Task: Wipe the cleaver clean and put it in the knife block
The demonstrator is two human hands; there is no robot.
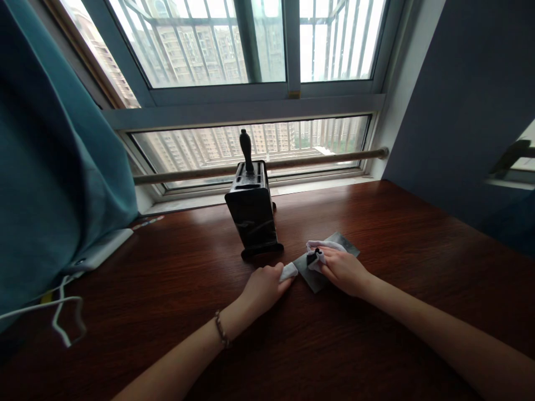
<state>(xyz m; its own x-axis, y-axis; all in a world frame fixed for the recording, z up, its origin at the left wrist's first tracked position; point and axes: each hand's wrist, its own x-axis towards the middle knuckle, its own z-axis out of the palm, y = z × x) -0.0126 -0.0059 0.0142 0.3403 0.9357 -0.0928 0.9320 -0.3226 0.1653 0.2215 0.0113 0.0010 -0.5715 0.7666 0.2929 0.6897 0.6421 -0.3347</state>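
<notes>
Your two hands are apart from each other, both working at the flat metal blade [314,281], which lies just right of the frame's centre. It is a grey, straight-edged, roughly rectangular sheet with a dull sheen, set at a slant. Your left hand [263,284] is closed around a smooth-looking white piece [288,272] at the blade's left end; whether that is a handle or a wrapping, you cannot tell from here. Your right hand [343,270] grips a soft, crumpled white cloth [334,244] against the blade, with a dark patch showing among its folds. A beaded-looking bracelet [222,329] circles your left wrist.

Beneath lies the tabletop [167,334], reddish-brown with streaked wood grain and a glossy reflection towards the window [217,100]. At the centre stands a boxy black knife block [253,217], slotted on top, with a rounded dark handle [246,147] rising from it; the pale mark on its front is too faint to read. At the left of the frame, a teal fabric curtain [37,167] hangs in broad folds above a white, slab-like case [104,252] and a looping white cable [61,317].
</notes>
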